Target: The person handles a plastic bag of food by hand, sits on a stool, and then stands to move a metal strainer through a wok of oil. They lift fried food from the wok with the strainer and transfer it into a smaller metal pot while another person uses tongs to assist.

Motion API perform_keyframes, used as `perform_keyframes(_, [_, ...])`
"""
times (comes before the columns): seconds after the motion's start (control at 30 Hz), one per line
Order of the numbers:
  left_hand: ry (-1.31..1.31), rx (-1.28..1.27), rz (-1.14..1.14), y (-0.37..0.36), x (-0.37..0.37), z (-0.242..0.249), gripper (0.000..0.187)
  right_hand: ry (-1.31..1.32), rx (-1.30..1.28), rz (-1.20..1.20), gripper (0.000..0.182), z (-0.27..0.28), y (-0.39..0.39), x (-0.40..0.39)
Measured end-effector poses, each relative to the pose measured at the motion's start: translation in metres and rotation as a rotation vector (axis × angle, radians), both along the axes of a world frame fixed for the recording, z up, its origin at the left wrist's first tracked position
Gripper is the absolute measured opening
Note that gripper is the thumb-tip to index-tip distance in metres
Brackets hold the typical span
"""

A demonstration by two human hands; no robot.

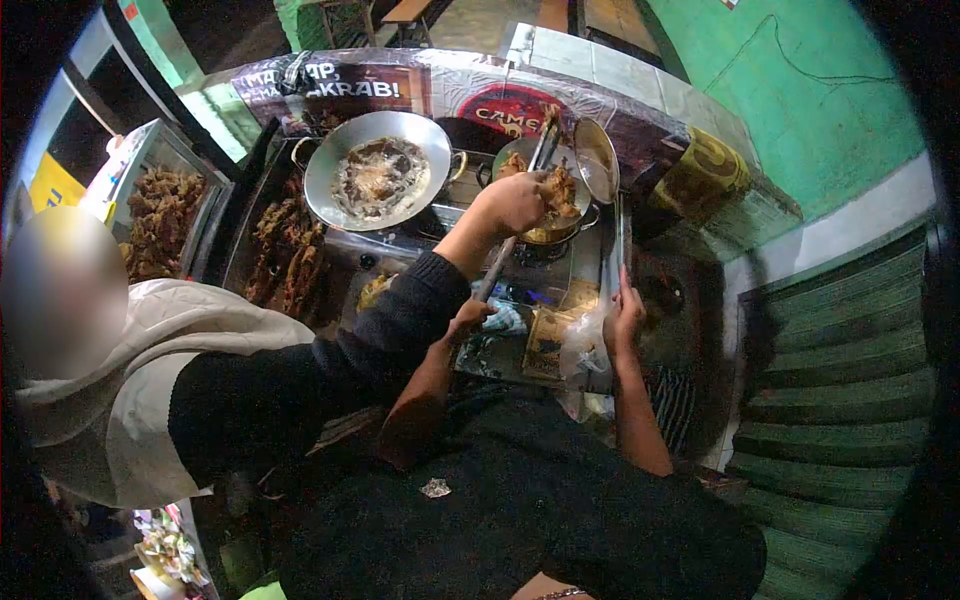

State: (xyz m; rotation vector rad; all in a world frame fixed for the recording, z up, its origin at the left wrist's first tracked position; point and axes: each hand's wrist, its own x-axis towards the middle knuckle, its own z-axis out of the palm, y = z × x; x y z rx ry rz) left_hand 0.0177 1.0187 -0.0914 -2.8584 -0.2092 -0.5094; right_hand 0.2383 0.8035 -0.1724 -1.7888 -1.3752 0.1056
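At the stove counter (590,290), the wearer's two bare forearms are reaching fwd from a black shirt. The left hand (470,318) is curling loosely near a bluish cloth (507,320), right at the lower end of the long metal tongs (545,150) – whether it's actually pinching anything, can't tell, the fingers are too small and blurred. The right hand (625,305) is resting at the counter's right edge w/ fingers stretched mostly straight, lying against a clear plastic bag (583,345); can't tell if it's gripping the bag or only touching it. Just left of the bag, a brown packet (548,340) is lying flat on the counter.

A co-worker in a grey hood and black sleeve is standing at the left, their hand (515,200) closing round the tongs – tips up over the smaller wok (555,195), which is holding browned fried pieces. A round skimmer (597,160) is leaning on that wok's right rim. Beside it, to the left, a bigger wok (378,170) is sitting w/ dark oil and crumbs. Further left, two trays (160,220) (285,250) are carrying piles of fried food. A printed banner (340,85) is running behind the woks.
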Motion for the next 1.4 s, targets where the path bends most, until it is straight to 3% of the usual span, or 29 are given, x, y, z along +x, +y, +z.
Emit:
perform_keyframes(0.1, [-0.208,-0.155,0.118,-0.003,-0.02,0.002,0.013,-0.052,-0.001,0.016,0.055,0.017,-0.004,-0.009])
perform_keyframes(0.2, [0.003,-0.015,0.346,-0.014,-0.065,0.032,0.016,-0.078,-0.048,-0.01,0.052,0.023,-0.004,-0.017])
perform_keyframes(0.3, [0.504,0.182,0.531,-0.014,-0.11,0.046,0.014,-0.052,0.016,0.014,0.049,0.015,-0.003,-0.016])
perform_keyframes(0.37, [0.472,0.143,0.549,0.001,-0.148,0.017,0.014,-0.042,0.058,0.041,0.048,0.015,-0.004,-0.016])
perform_keyframes(0.47, [0.036,-0.258,0.609,0.043,-0.202,-0.07,0.014,-0.051,0.046,0.051,0.048,0.022,-0.005,-0.018])
perform_keyframes(0.53, [-0.197,-0.494,0.589,0.049,-0.221,-0.099,0.012,-0.074,0.025,0.036,0.048,0.016,-0.005,-0.014])
perform_keyframes(0.6, [-0.313,-0.677,0.525,0.035,-0.226,-0.095,0.011,-0.072,0.038,0.038,0.05,0.008,-0.005,-0.01])
perform_keyframes(0.83, [-0.409,-0.892,0.334,0.007,-0.239,-0.097,0.008,-0.059,0.074,0.053,0.07,0.016,-0.007,-0.018])
perform_keyframes(1.0, [-0.364,-0.936,0.214,0.002,-0.254,-0.09,0.01,-0.07,0.043,0.05,0.07,0.023,-0.008,-0.022])
perform_keyframes(1.13, [-0.289,-1.157,0.367,-0.012,-0.254,-0.077,0.01,-0.047,0.057,0.073,0.067,0.015,-0.004,-0.019])
perform_keyframes(1.23, [-0.363,-1.478,0.539,-0.048,-0.205,-0.081,0.01,-0.055,0.075,0.069,0.069,0.018,-0.004,-0.023])
perform_keyframes(1.4, [-0.5,-1.922,0.736,-0.118,-0.105,-0.103,0.01,-0.065,0.066,0.079,0.041,0.018,-0.008,-0.021])
